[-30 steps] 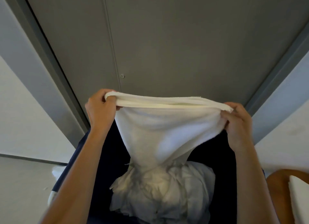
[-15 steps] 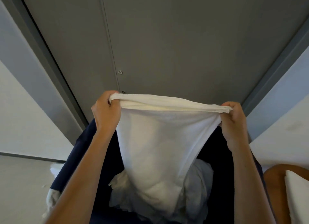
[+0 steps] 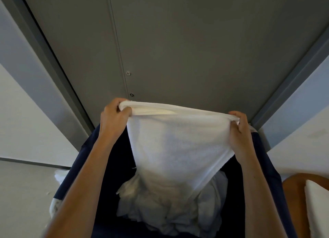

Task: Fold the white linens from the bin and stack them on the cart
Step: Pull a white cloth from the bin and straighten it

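Note:
A white towel (image 3: 178, 145) hangs stretched between my two hands over the dark blue bin (image 3: 110, 166). My left hand (image 3: 112, 120) grips its upper left corner and my right hand (image 3: 239, 131) grips the upper right corner. The towel's top edge is taut and doubled over; its lower part drops down toward a crumpled heap of white linens (image 3: 169, 207) inside the bin. Whether the towel's bottom end still touches the heap is hidden by its own folds.
A grey metal door (image 3: 178, 42) with a dark frame stands right behind the bin. At the right edge a brown cart surface (image 3: 293, 193) carries a folded white linen (image 3: 318, 202). White cloth (image 3: 57, 177) lies on the pale floor left of the bin.
Both hands have kept their grip on the towel's corners and shifted slightly. The towel has spread flatter and hangs longer over the heap.

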Available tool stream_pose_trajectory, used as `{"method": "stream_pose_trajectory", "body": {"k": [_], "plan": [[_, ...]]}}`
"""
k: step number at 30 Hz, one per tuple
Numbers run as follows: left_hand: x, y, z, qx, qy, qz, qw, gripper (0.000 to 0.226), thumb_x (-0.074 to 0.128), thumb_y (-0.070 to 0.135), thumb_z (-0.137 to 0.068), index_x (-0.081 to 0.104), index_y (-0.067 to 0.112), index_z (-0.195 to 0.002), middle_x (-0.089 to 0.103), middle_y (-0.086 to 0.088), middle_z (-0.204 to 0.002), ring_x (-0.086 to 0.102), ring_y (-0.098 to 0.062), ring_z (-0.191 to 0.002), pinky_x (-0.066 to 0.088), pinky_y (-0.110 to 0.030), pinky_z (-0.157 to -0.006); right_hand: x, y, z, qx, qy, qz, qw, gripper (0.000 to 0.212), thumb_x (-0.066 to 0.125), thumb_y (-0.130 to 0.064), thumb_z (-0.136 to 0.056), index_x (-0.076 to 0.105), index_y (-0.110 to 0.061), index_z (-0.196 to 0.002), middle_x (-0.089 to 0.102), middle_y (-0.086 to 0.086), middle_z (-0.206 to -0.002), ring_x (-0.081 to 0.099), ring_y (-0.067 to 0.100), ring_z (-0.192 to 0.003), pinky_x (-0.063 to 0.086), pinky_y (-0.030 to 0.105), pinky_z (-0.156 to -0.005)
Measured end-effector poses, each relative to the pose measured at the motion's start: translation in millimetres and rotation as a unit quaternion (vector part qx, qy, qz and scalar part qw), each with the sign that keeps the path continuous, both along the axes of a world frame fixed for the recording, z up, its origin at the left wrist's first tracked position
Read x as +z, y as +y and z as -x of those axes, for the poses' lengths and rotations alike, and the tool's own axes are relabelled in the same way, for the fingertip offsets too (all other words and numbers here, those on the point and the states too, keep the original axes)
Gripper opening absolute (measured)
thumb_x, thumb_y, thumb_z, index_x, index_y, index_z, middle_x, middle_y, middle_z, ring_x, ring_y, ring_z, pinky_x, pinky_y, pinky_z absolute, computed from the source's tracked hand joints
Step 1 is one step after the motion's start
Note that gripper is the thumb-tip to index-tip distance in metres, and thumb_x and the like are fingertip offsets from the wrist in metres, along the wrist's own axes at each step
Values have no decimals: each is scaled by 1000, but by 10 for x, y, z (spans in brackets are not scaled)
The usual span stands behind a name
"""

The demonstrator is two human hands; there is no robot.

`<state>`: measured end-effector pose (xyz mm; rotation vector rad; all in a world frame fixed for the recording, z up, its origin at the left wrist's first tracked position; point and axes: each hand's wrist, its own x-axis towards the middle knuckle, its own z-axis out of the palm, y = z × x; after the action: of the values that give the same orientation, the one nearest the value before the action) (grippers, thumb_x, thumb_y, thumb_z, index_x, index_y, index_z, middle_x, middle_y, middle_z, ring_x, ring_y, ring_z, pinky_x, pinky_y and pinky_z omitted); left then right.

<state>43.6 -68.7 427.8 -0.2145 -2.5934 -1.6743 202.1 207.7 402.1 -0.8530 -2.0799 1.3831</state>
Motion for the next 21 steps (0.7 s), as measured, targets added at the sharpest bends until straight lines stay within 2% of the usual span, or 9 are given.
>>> {"method": "stream_pose_trajectory", "body": {"k": [2,5,9,11,12,15,17,19,21], "plan": [[-50,-14,-3,-57,-5,25,998,33,58,1,-82,56,24,-105,59,13,-91,55,-4,-84,41,-17,-65,9,4,-4,5,15,46,999,31,34,-16,-97,43,-26,-124,49,-7,-111,49,11,-101,39,24,-72],[-142,6,-7,-40,25,53,997,23,62,11,-90,54,25,-107,54,21,-89,51,7,-78,37,-6,-58,46,10,-35,47,-1,115,992,63,47,-24,-76,34,-26,-138,40,-2,-123,44,18,-105,39,26,-72],[-247,26,31,-13,62,43,997,13,60,19,-93,60,21,-105,60,12,-94,50,9,-77,35,-2,-60,53,5,-51,33,-33,74,996,82,53,10,-81,22,-29,-146,37,-2,-121,46,14,-89,40,27,-69],[-288,12,76,-17,67,40,997,10,58,19,-94,59,23,-103,59,10,-99,52,5,-80,34,-5,-62,45,4,-55,-6,-22,73,997,74,60,11,-78,36,-25,-137,48,-6,-112,49,18,-99,41,27,-73],[-315,2,116,-23,69,42,996,9,57,19,-94,59,23,-102,57,7,-102,52,0,-81,35,-6,-63,30,9,-57,-18,-14,65,998,63,64,10,-76,46,-24,-126,54,-9,-104,53,19,-100,43,26,-71],[-359,-37,229,-66,70,51,994,6,51,21,-98,54,23,-103,50,-2,-109,50,-12,-88,40,-13,-70,-2,-33,-111,-45,17,62,997,42,71,6,-75,60,-29,-95,64,-13,-89,61,13,-90,45,23,-66],[-373,-78,255,-94,56,44,993,6,44,22,-101,48,25,-105,53,6,-97,50,-6,-81,42,-21,-71,-18,-105,-135,-54,47,60,996,39,71,1,-79,61,-33,-94,64,-16,-90,60,4,-86,45,21,-68],[-389,-97,233,-99,27,30,994,11,39,26,-103,46,27,-112,53,17,-92,50,4,-80,39,-17,-67,-30,-185,-142,-62,59,52,995,37,69,-3,-82,60,-36,-96,64,-18,-92,59,0,-86,45,20,-69],[-434,-83,207,-89,3,14,996,20,36,29,-104,44,26,-122,52,18,-92,49,5,-81,38,-19,-66,-46,-255,-153,-66,63,44,995,34,67,-6,-86,59,-34,-103,62,-19,-95,58,-2,-87,44,18,-71]]}}
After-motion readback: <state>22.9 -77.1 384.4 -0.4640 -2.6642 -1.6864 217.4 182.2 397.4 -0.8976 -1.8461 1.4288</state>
